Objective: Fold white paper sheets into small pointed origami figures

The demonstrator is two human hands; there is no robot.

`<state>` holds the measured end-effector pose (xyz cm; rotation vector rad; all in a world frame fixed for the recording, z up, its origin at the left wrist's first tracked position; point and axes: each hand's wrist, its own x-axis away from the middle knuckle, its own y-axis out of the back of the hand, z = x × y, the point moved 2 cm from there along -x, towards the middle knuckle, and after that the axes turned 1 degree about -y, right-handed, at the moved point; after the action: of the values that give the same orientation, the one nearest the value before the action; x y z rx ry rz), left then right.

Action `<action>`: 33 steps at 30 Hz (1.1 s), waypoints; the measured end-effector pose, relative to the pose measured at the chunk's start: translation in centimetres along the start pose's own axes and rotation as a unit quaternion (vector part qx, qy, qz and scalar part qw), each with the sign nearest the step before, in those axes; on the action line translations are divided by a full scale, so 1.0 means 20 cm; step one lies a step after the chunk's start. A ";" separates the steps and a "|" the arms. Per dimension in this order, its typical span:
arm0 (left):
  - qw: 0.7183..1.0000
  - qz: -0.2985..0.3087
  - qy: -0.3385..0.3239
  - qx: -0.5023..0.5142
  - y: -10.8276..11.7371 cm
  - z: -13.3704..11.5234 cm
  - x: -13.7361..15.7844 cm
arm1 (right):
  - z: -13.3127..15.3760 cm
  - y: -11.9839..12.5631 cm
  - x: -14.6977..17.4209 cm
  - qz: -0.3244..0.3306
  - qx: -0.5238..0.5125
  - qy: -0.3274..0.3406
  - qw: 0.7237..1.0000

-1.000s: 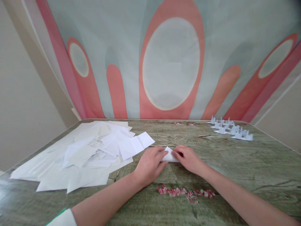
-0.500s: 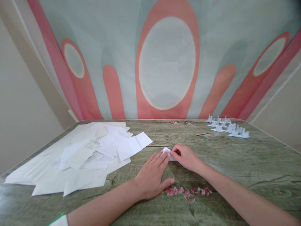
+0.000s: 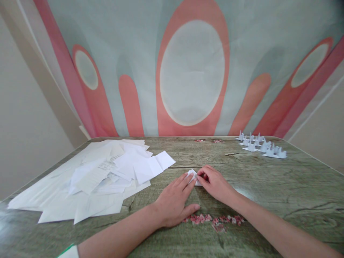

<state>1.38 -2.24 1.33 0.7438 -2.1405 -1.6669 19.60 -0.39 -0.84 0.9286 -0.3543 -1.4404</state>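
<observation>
Head: paper (image 3: 198,183) in right grip (image 3: 215,182)

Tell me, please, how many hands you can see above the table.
2: the left hand, spread with its fingers on the folded paper, and the right hand, pinching that paper's right side. No others show.
</observation>
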 end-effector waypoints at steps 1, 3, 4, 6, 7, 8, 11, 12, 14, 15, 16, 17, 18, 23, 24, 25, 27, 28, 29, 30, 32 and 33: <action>1.000 -0.006 -0.002 0.001 0.00 0.00 0.00 | 0.00 0.00 0.00 0.001 -0.004 -0.001 1.000; 1.000 -0.014 -0.008 0.003 0.00 0.01 0.00 | 0.00 0.01 0.01 0.003 -0.016 -0.005 1.000; 1.000 -0.017 -0.009 0.004 0.00 0.01 0.00 | 0.00 0.01 0.01 0.005 -0.023 -0.007 1.000; 1.000 -0.014 -0.006 0.003 0.00 0.01 0.01 | 0.00 0.01 0.01 0.005 -0.040 -0.019 0.999; 1.000 -0.009 -0.003 0.001 0.00 0.01 0.01 | 0.00 0.01 0.01 0.006 -0.051 -0.028 0.998; 1.000 -0.005 0.000 0.000 0.00 0.01 0.01 | 0.00 0.01 0.01 0.008 -0.062 -0.040 0.997; 1.000 -0.001 0.002 0.002 0.01 0.01 0.00 | -0.02 0.02 0.00 0.022 -0.097 -0.081 0.992; 1.000 -0.001 0.001 0.003 0.01 0.01 0.00 | -0.02 0.01 0.00 0.030 -0.111 -0.094 0.989; 1.000 0.000 0.001 0.005 0.02 0.00 0.00 | -0.03 0.01 -0.01 0.048 -0.145 -0.117 0.981; 1.000 0.001 0.000 0.006 0.02 0.00 0.00 | -0.03 0.01 -0.01 0.056 -0.165 -0.126 0.977; 1.000 0.001 -0.001 0.007 0.02 0.00 0.00 | -0.03 0.01 -0.02 0.063 -0.183 -0.132 0.972; 1.000 -0.001 -0.002 0.008 0.02 0.01 0.00 | -0.02 0.00 -0.02 0.067 -0.196 -0.137 0.969; 1.000 -0.004 -0.003 0.009 0.01 0.01 0.00 | -0.02 0.00 -0.03 0.068 -0.204 -0.139 0.967; 1.000 -0.021 -0.005 0.015 0.01 0.02 0.01 | -0.05 -0.01 -0.04 0.055 -0.178 -0.128 0.974; 1.000 -0.026 -0.005 0.016 0.01 0.02 0.01 | -0.06 -0.01 -0.04 0.051 -0.171 -0.125 0.976; 0.999 -0.032 -0.006 0.016 0.01 0.02 0.01 | -0.07 -0.02 -0.04 0.046 -0.164 -0.122 0.978; 0.999 -0.047 -0.005 0.014 0.01 0.02 0.00 | -0.08 -0.02 -0.04 0.037 -0.151 -0.118 0.981; 0.998 -0.055 -0.004 0.013 0.01 0.02 0.00 | -0.08 -0.02 -0.04 0.033 -0.144 -0.116 0.982; 0.998 -0.065 0.000 0.011 0.01 0.03 0.00 | -0.09 -0.02 -0.04 0.030 -0.138 -0.115 0.983; 0.997 -0.075 0.005 0.009 0.01 0.04 0.00 | -0.09 -0.02 -0.04 0.026 -0.132 -0.114 0.984; 0.995 -0.099 0.015 0.006 0.00 0.06 -0.01 | -0.09 -0.02 -0.04 0.021 -0.123 -0.113 0.986; 0.993 -0.112 0.019 0.007 -0.01 0.08 -0.01 | -0.09 -0.02 -0.04 0.018 -0.119 -0.113 0.986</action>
<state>0.70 -0.86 0.78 1.0457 -2.1090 -1.7326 20.42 0.98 -1.92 0.5664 -0.3550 -1.5210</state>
